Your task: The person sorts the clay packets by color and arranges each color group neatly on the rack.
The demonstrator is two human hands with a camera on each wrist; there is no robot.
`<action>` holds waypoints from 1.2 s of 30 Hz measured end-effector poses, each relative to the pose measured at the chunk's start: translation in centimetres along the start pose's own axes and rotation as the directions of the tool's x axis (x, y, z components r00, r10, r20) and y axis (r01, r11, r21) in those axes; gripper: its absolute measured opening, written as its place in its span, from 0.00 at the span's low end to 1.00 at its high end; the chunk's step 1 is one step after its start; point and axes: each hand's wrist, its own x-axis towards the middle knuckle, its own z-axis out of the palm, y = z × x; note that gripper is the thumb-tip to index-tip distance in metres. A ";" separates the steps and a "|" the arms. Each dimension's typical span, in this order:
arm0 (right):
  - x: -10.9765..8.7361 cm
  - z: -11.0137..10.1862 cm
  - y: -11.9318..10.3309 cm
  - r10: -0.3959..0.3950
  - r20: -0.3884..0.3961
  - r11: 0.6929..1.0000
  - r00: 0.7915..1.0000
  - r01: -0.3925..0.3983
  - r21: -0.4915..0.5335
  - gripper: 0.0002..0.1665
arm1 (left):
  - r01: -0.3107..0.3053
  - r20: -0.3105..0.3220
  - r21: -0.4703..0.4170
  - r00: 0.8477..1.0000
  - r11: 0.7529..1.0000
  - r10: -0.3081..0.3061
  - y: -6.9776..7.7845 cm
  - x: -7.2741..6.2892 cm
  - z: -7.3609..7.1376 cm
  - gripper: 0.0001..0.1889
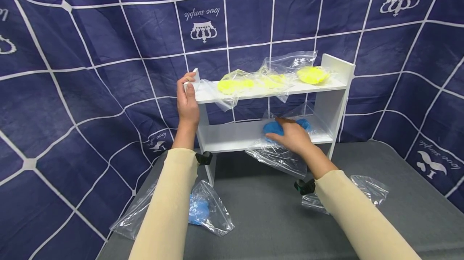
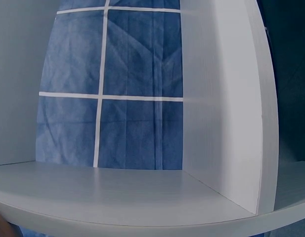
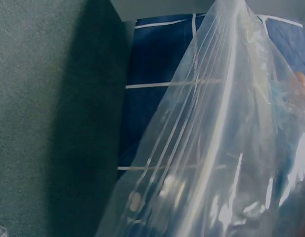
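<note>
A white two-tier shelf [image 1: 232, 141] stands on the grey surface. My left hand [image 1: 188, 102] grips the top of its left side panel, thumb in front. On the lower tier, at the right, lies a clear zip bag [image 1: 279, 157] with a soft-looking blue thing [image 1: 272, 127] in it; what it is does not show. My right hand [image 1: 294, 136] holds this bag over the blue part, with thumb and fingers apart around it. The bag's open-looking end hangs over the front edge. In the right wrist view, the clear plastic [image 3: 211, 138] fills much of the picture and a fingertip [image 3: 301, 81] shows.
Clear bags with yellow contents [image 1: 312, 75] lie along the upper tier. Another bag with blue contents [image 1: 199, 210] lies on the grey surface beside my left forearm. A clear bag [image 1: 369, 187] lies under my right forearm. Blue gridded cloth [image 1: 246, 22] hangs behind the shelf.
</note>
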 end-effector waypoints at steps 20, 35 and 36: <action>-6.0 -1.9 0.9 -0.159 -0.416 0.951 0.895 0.252 0.178 0.32 | -0.003 0.006 -0.013 1.000 1.000 0.003 0.0 0.0 0.2 0.10; -11.0 -1.6 3.6 -0.143 -0.511 0.958 0.848 0.248 0.145 0.34 | -0.003 0.003 -0.010 1.000 1.000 0.003 -0.1 0.0 0.1 0.10; -11.3 -1.6 3.8 -0.136 -0.513 0.958 0.847 0.244 0.149 0.35 | -0.004 0.000 -0.007 1.000 1.000 0.004 -0.1 0.0 0.0 0.10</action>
